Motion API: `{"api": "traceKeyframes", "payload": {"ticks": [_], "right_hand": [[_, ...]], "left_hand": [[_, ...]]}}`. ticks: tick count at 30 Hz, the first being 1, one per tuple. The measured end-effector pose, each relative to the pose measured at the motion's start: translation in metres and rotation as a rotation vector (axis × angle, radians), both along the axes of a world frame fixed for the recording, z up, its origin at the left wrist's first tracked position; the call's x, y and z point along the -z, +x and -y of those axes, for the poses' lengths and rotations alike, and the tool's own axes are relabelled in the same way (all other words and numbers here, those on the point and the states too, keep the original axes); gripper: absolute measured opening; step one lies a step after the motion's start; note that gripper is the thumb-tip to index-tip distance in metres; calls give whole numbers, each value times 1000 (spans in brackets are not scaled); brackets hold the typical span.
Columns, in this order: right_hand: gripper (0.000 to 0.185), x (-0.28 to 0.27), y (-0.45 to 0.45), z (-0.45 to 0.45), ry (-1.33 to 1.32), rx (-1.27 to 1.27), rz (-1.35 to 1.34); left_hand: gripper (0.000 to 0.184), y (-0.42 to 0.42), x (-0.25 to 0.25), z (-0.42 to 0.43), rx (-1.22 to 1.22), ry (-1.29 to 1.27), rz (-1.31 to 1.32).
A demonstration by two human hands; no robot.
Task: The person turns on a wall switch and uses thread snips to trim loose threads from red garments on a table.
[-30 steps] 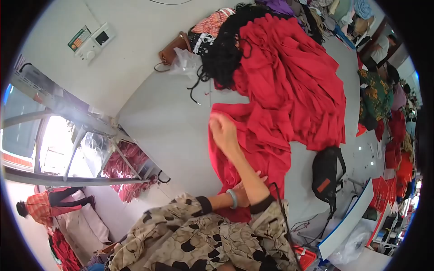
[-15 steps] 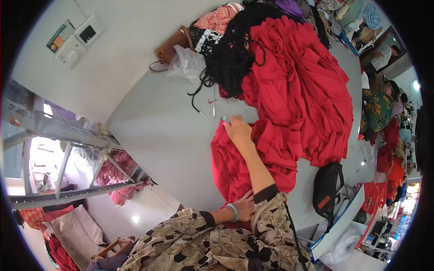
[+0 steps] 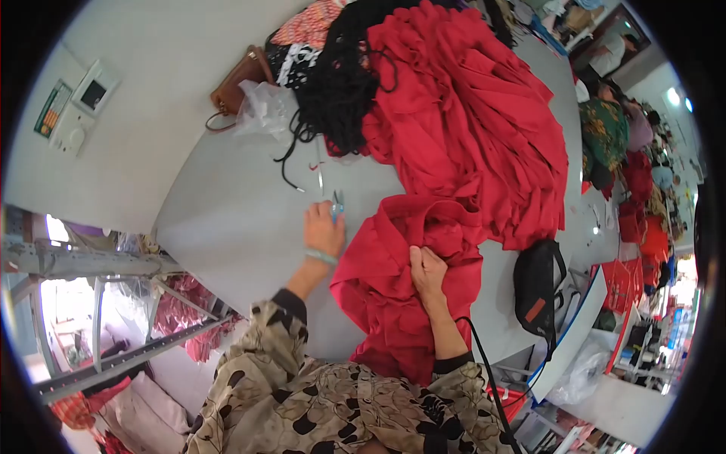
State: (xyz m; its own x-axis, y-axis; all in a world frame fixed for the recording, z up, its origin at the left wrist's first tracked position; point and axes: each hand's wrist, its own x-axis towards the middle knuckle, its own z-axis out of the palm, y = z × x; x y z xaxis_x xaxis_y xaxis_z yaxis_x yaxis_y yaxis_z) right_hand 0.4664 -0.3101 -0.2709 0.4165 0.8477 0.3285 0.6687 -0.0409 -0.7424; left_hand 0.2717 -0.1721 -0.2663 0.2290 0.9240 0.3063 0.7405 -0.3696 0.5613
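Observation:
A bunched red garment [image 3: 378, 265] lies at the table's near edge and hangs toward my lap. Closed on a fold of its cloth is my right hand [image 3: 431, 274]. To the left, my left hand [image 3: 324, 233], with a pale bangle at the wrist, rests over the grey table with its thumb and fingertips around the blue handle of small thread snips [image 3: 337, 203]. The snips' dark blades point away from me. Just beyond them lies a slim metal tool [image 3: 321, 178] with a red bit beside it.
A big heap of red cloth [image 3: 476, 129] covers the table's far right, beside black cords [image 3: 336, 98]. A clear plastic bag [image 3: 265, 110] and brown purse [image 3: 240, 79] lie at the back left. A black pouch [image 3: 538, 287] sits at right. Other people [image 3: 605, 132] are beyond.
My left hand has moved from the cloth near my lap out to the snips. My right hand has drawn back from the garment's far edge to its middle. The view has shifted.

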Motion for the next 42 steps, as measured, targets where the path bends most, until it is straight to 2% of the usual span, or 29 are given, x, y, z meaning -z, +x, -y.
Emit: {"api": "traceKeyframes", "payload": {"ticks": [2,4,5,7,8,10,11,13,15,16,17,19,20,22,25,26,27,29,31,33,34,35,36,37,38,39,40,41,42], "right_hand": [[31,-2,-2,-2,31,16,44],[30,-8,-5,-3,30,52,87],[29,-10,-9,-4,24,59,123],[15,-36,-27,-7,34,24,144],[14,-58,-39,-9,112,-72,189],[29,-92,-61,-4,232,-222,227],[37,-97,-71,4,273,-271,217],[38,-89,-84,19,325,-244,177],[40,-70,-101,33,112,-65,-593],[39,-56,-106,40,34,-141,-888],[39,-57,-111,49,35,-142,-897],[31,-63,-117,70,-48,-278,-1378],[31,-62,-117,81,-51,-278,-1386],[28,-60,-110,102,-186,-206,-1251],[27,-67,-107,124,-160,-126,-1358],[26,-58,-109,127,-116,-31,-1356],[26,-53,-105,128,-115,-30,-1348],[25,-49,-85,120,25,165,-1345],[25,-72,-55,92,174,202,-1295],[28,-75,-20,57,100,280,-731],[32,-77,-8,35,164,348,-485],[37,-80,1,16,230,412,-239],[37,-83,10,4,247,405,-231],[37,-87,19,-9,44,458,-30],[37,-89,23,-17,-163,511,168],[37,-82,28,-21,-150,506,169],[35,-71,40,-25,-255,442,139],[34,-67,53,-29,-359,376,111],[32,-69,61,-28,-279,429,110]], "left_hand": [[29,7,15,-14,19,-57,-96],[30,15,35,-22,-27,-144,-351],[30,20,45,-25,-4,-135,-353],[26,19,57,-29,-141,-172,-431],[26,10,54,-31,-122,-163,-444],[22,-8,36,-33,-41,-192,-217],[22,-16,25,-26,-28,-188,-232],[16,-36,-18,2,-134,-601,557],[16,-55,-49,48,-22,-627,700],[16,-57,-56,74,60,-578,693],[17,-55,-62,101,137,-532,684],[16,-48,-72,143,198,-679,707],[16,-45,-73,157,192,-682,701],[18,-41,-73,178,273,-723,673],[21,-35,-61,195,438,-601,522],[26,-33,-60,199,482,-599,443],[26,-27,-64,200,485,-597,450],[32,-8,-73,195,618,-525,542],[33,17,-86,181,628,-462,544],[33,44,-70,167,515,-34,364],[33,59,-68,160,514,-25,368],[31,73,-67,153,426,152,174],[29,83,-64,146,327,331,-16],[29,87,-55,139,319,351,-7],[28,87,-43,133,308,205,-196],[28,83,-26,127,293,52,-385],[22,76,-8,118,332,140,-392],[20,64,-13,109,374,171,-272],[18,48,-20,98,416,197,-156]]}}
